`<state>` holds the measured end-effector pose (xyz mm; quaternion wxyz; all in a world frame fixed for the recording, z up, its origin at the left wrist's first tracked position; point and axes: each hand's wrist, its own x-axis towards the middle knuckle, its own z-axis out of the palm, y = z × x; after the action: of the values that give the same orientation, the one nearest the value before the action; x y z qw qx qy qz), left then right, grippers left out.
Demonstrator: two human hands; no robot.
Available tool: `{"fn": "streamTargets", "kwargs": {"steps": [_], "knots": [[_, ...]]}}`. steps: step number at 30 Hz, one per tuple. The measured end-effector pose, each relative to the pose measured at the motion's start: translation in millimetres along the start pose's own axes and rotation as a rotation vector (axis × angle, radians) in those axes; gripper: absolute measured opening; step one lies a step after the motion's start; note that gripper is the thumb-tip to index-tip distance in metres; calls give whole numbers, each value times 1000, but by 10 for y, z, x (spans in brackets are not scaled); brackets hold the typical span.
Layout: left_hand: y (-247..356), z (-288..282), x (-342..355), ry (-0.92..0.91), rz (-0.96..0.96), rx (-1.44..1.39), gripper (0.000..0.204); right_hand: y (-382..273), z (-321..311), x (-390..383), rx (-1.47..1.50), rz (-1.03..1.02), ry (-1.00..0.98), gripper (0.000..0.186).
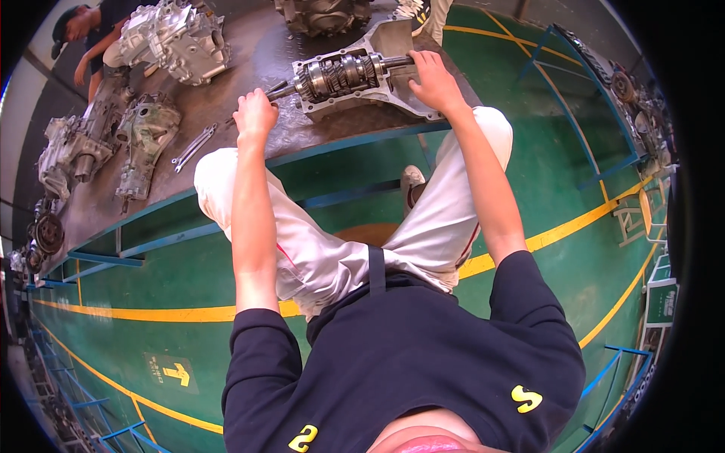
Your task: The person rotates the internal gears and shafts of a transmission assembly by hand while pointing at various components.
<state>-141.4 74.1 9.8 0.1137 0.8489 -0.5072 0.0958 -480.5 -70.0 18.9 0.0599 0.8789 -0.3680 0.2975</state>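
The left hand [255, 113] and right hand [436, 81] hold the gear shaft [337, 78] at opposite ends, fingers curled around it, while its gears lie over the open housing [394, 38] on the workbench [253, 51].

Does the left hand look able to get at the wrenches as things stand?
Probably yes. The wrenches lie on the bench, a little left of the left hand, and nothing seems to block the way. It would likely need to leave the gear shaft first.
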Motion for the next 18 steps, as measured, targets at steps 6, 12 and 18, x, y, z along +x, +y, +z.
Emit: {"fn": "streamTargets", "kwargs": {"steps": [6,12,18], "knots": [[43,27,69,-25,-76,4,29,53,33,97,-10,-7,-33,59],[56,111,162,-38,-117,-23,27,125,72,321,-35,25,-172,57],[56,179,194,-27,-133,-15,27,148,102,411,-14,34,-208,54]]}}
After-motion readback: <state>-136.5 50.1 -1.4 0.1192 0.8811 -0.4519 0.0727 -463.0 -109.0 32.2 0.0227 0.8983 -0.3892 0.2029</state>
